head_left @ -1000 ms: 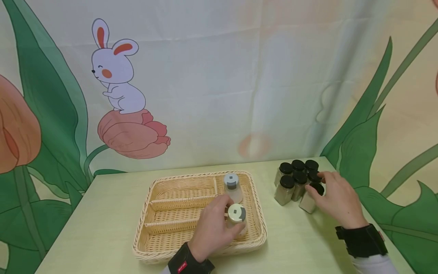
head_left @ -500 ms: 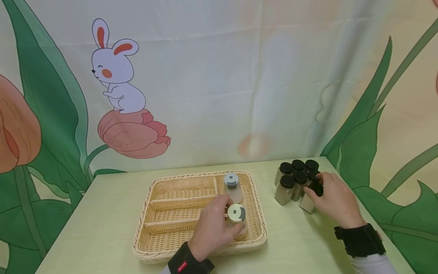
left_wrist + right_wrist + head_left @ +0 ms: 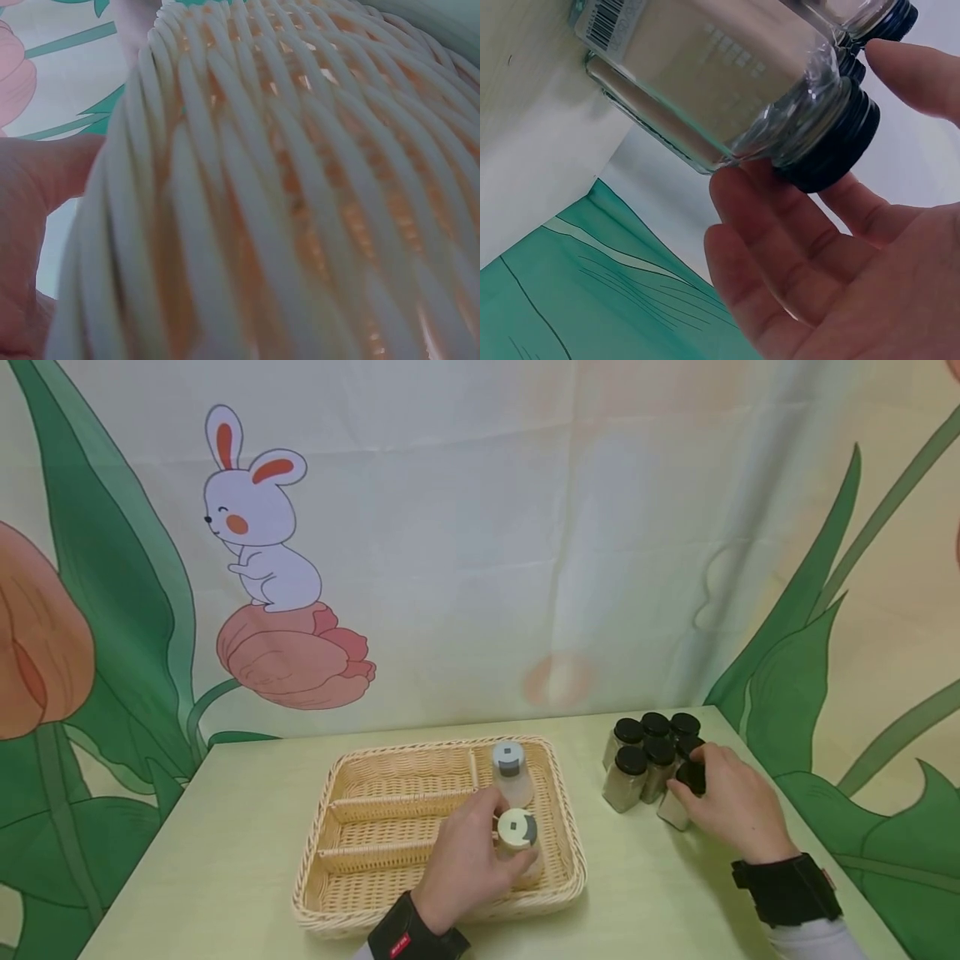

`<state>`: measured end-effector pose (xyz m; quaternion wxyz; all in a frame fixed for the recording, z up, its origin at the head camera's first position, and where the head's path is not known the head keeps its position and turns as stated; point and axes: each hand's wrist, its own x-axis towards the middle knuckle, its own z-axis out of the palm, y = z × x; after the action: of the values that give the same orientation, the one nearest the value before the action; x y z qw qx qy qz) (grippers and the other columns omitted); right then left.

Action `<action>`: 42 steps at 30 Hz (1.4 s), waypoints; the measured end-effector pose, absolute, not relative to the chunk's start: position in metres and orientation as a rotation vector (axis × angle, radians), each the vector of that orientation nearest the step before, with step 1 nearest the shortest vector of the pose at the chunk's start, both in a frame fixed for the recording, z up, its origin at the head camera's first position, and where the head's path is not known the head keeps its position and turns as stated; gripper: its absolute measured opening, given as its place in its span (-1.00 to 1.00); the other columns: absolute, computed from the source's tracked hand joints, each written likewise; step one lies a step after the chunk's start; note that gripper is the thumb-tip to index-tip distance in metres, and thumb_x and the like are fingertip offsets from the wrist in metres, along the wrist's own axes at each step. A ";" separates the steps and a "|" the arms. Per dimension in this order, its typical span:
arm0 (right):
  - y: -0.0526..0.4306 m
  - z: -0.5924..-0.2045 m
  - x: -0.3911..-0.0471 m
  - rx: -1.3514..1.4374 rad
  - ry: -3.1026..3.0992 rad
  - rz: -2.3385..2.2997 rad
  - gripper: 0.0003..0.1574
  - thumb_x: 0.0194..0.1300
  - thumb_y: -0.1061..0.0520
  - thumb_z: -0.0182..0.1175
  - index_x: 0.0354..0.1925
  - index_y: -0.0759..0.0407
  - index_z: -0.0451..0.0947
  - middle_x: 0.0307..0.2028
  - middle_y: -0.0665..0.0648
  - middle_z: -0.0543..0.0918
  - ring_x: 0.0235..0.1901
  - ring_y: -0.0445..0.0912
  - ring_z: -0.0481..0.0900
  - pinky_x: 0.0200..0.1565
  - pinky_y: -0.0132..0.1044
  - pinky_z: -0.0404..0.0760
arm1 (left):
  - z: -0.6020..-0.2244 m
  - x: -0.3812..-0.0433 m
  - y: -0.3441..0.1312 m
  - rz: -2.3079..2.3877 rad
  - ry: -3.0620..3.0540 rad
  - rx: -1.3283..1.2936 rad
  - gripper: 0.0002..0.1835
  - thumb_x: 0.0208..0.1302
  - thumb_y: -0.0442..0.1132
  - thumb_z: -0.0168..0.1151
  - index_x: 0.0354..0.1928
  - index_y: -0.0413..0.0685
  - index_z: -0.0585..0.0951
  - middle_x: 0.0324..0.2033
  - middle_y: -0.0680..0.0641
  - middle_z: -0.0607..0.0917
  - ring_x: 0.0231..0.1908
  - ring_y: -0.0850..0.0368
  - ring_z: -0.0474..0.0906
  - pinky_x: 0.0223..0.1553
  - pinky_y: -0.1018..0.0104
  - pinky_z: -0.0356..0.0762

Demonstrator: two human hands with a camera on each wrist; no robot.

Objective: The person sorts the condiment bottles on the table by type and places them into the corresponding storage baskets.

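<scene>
My left hand [image 3: 467, 868] reaches over the front rim of a wicker basket [image 3: 576, 847] and grips a jar with a pale, grey-marked lid [image 3: 517, 829] in the right-hand compartment. Behind it stands a second pale-lidded jar [image 3: 513, 781]. Over at the right, my right hand [image 3: 738, 806] has thumb and fingers around the black cap of a square glass spice jar [image 3: 672, 812], the front right one in a group. The right wrist view shows this jar [image 3: 705, 75] with a barcode label and tan contents. Woven basket side [image 3: 300, 172] fills most of the left wrist view.
Several black-capped jars [image 3: 624, 781] stand close together left of and behind the gripped one. Dividers [image 3: 405, 797] split the basket's left part into long compartments. A printed cloth [image 3: 450, 568] with a rabbit and flowers hangs behind the pale green table [image 3: 217, 860].
My right thumb and fingers have come slightly lower and closer around the black cap. The left hand stays on its jar, and the head view has shifted a little.
</scene>
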<state>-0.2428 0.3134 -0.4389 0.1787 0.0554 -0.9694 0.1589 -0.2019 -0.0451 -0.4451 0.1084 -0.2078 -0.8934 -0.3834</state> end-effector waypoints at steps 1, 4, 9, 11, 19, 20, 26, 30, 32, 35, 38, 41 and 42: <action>0.313 -0.439 -0.243 0.154 -2.742 0.448 -0.32 0.15 -0.12 0.33 0.00 0.39 0.49 -0.16 0.39 0.59 -0.37 0.16 0.58 -0.41 0.02 0.52 | -0.445 -0.202 -0.045 -1.128 -2.633 -0.607 -0.53 -0.05 0.03 0.50 -0.14 0.15 0.48 -0.26 0.21 0.54 -0.33 0.29 0.47 -0.38 0.42 0.46; 0.313 -0.440 -0.243 0.147 -2.738 0.449 -0.33 0.14 -0.11 0.34 0.00 0.38 0.49 -0.16 0.39 0.60 -0.37 0.16 0.58 -0.42 0.02 0.51 | -0.445 -0.202 -0.045 -1.125 -2.650 -0.596 -0.53 -0.03 0.05 0.49 -0.14 0.14 0.48 -0.27 0.21 0.53 -0.34 0.28 0.46 -0.39 0.42 0.46; 0.313 -0.440 -0.242 0.141 -2.747 0.456 -0.33 0.13 -0.09 0.34 0.00 0.39 0.48 -0.16 0.40 0.59 -0.43 0.10 0.56 -0.47 -0.05 0.48 | -0.445 -0.201 -0.045 -1.138 -2.665 -0.583 -0.54 0.01 0.09 0.47 -0.15 0.14 0.46 -0.29 0.20 0.52 -0.36 0.26 0.46 -0.41 0.42 0.45; 0.313 -0.440 -0.242 0.139 -2.755 0.459 -0.32 0.14 -0.09 0.34 0.01 0.39 0.48 -0.17 0.40 0.60 -0.44 0.08 0.55 -0.48 -0.06 0.47 | -0.445 -0.201 -0.045 -1.141 -2.666 -0.580 -0.54 0.01 0.10 0.47 -0.15 0.14 0.46 -0.30 0.20 0.52 -0.37 0.26 0.45 -0.42 0.41 0.45; 0.314 -0.440 -0.243 0.134 -2.767 0.460 -0.33 0.14 -0.08 0.34 0.02 0.40 0.46 -0.19 0.39 0.61 -0.43 0.10 0.57 -0.47 -0.02 0.50 | -0.447 -0.200 -0.043 -1.133 -2.658 -0.583 -0.54 0.01 0.08 0.47 -0.14 0.13 0.47 -0.31 0.20 0.52 -0.38 0.28 0.44 -0.43 0.42 0.44; 0.314 -0.440 -0.243 0.135 -2.766 0.458 -0.33 0.14 -0.07 0.34 0.02 0.40 0.47 -0.20 0.39 0.61 -0.43 0.10 0.57 -0.47 -0.02 0.50 | -0.447 -0.200 -0.043 -1.133 -2.658 -0.585 -0.53 0.01 0.08 0.47 -0.13 0.12 0.47 -0.31 0.20 0.52 -0.38 0.28 0.44 -0.43 0.42 0.44; 0.314 -0.440 -0.243 0.143 -2.755 0.453 -0.35 0.13 -0.04 0.34 0.01 0.42 0.47 -0.19 0.40 0.62 -0.42 0.13 0.59 -0.46 -0.01 0.52 | -0.446 -0.200 -0.043 -1.148 -2.673 -0.578 -0.50 0.02 0.08 0.47 -0.07 0.10 0.48 -0.29 0.18 0.53 -0.38 0.30 0.44 -0.42 0.43 0.45; 0.314 -0.440 -0.243 0.149 -2.749 0.450 -0.35 0.12 -0.02 0.35 0.00 0.42 0.47 -0.18 0.41 0.61 -0.41 0.13 0.59 -0.46 -0.02 0.52 | -0.445 -0.199 -0.043 -1.166 -2.677 -0.577 -0.49 0.02 0.08 0.46 -0.05 0.11 0.48 -0.27 0.18 0.54 -0.37 0.29 0.45 -0.39 0.42 0.46; 0.314 -0.440 -0.243 0.158 -2.740 0.442 -0.36 0.12 -0.02 0.36 0.00 0.42 0.48 -0.19 0.41 0.61 -0.41 0.13 0.59 -0.46 -0.01 0.53 | -0.445 -0.199 -0.043 -1.164 -2.680 -0.574 -0.50 0.02 0.09 0.46 -0.06 0.12 0.47 -0.28 0.19 0.53 -0.37 0.29 0.45 -0.39 0.42 0.45; 0.314 -0.441 -0.242 0.170 -2.728 0.430 -0.37 0.11 -0.01 0.37 -0.01 0.42 0.49 -0.19 0.40 0.62 -0.41 0.13 0.59 -0.45 0.00 0.53 | -0.445 -0.198 -0.044 -1.163 -2.687 -0.568 -0.51 0.02 0.10 0.46 -0.09 0.13 0.46 -0.29 0.19 0.52 -0.38 0.28 0.44 -0.40 0.41 0.44; 0.313 -0.440 -0.241 0.175 -2.724 0.427 -0.37 0.10 0.00 0.38 -0.02 0.43 0.49 -0.20 0.41 0.62 -0.41 0.14 0.60 -0.45 0.01 0.54 | -0.444 -0.198 -0.044 -1.160 -2.691 -0.566 -0.52 0.02 0.12 0.46 -0.13 0.15 0.45 -0.31 0.19 0.51 -0.39 0.30 0.42 -0.41 0.41 0.43; 0.313 -0.439 -0.241 0.178 -2.725 0.428 -0.37 0.10 0.01 0.39 -0.02 0.43 0.50 -0.20 0.41 0.61 -0.40 0.16 0.60 -0.44 0.02 0.54 | -0.443 -0.198 -0.044 -1.155 -2.690 -0.567 -0.53 0.02 0.13 0.46 -0.15 0.16 0.45 -0.32 0.19 0.51 -0.40 0.28 0.42 -0.43 0.40 0.42; 0.313 -0.439 -0.241 0.182 -2.723 0.428 -0.38 0.10 0.01 0.39 -0.02 0.43 0.50 -0.20 0.41 0.61 -0.39 0.17 0.60 -0.44 0.03 0.54 | -0.443 -0.198 -0.044 -1.155 -2.688 -0.569 -0.53 0.02 0.13 0.45 -0.15 0.16 0.45 -0.33 0.19 0.51 -0.40 0.26 0.43 -0.42 0.40 0.42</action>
<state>-0.2410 0.3125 -0.4389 0.1885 0.0647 -0.9681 0.1521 -0.1983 -0.0439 -0.4430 0.0807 -0.1904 -0.8989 -0.3862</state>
